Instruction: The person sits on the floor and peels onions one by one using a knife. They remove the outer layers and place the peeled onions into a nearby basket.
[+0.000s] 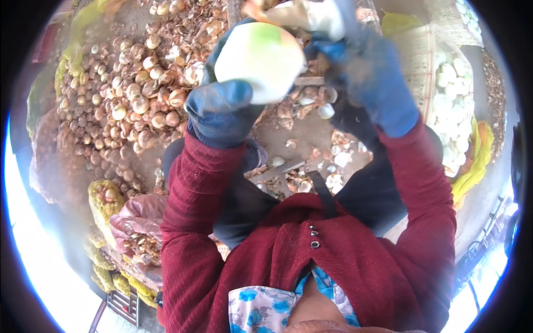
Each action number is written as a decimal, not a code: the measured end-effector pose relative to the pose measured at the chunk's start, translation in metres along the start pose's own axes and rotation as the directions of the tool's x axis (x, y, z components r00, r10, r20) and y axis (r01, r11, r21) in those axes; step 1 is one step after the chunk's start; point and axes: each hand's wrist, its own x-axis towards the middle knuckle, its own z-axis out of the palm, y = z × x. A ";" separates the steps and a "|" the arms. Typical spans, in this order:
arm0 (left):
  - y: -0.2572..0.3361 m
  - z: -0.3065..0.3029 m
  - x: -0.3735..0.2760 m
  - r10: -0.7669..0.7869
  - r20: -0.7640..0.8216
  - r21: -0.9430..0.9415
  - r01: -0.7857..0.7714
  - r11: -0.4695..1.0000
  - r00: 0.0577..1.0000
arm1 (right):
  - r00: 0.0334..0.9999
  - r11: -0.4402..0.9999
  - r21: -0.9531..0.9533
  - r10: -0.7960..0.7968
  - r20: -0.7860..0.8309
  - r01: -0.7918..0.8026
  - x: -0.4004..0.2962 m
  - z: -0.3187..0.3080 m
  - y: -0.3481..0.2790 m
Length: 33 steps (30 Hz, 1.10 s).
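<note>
My left hand (222, 104), in a blue coated work glove, holds a large peeled onion (260, 62), white with a green patch at its top. The thumb lies across the onion's near side and the other fingers curl around its far side. My right hand (366, 75), gloved in the same blue, is raised just right of the onion and blurred by motion. A grey blurred object (349, 18) rises from its fingers; what it is, I cannot tell. Pale onion skin (287, 16) and a white rounded object (327, 18) appear beyond the hands.
A heap of unpeeled onions (141, 100) spreads on the floor at left. At right stands a plastic crate (429, 62) of peeled white onions (452, 100). Onion scraps (333, 162) litter the floor between my legs. A pink sack (141, 212) and yellow net bags (106, 200) lie lower left.
</note>
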 end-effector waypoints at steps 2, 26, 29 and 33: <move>-0.008 0.008 0.002 -0.052 -0.038 -0.052 0.050 0.997 0.998 | 0.991 0.994 -0.112 -0.017 -0.134 0.002 -0.012 0.015 -0.001; -0.016 -0.007 -0.006 0.093 -0.002 0.209 -0.091 0.974 0.996 | 0.712 0.283 0.662 0.405 0.573 -0.694 0.004 -0.004 -0.004; -0.001 -0.017 -0.002 -0.074 0.153 0.062 0.065 0.996 0.985 | 0.831 0.269 0.806 0.358 0.425 -0.528 -0.014 0.011 0.004; -0.006 -0.003 -0.005 -0.056 0.061 0.200 0.042 0.979 0.997 | 0.862 0.347 0.864 0.478 0.171 -0.364 -0.010 0.004 -0.007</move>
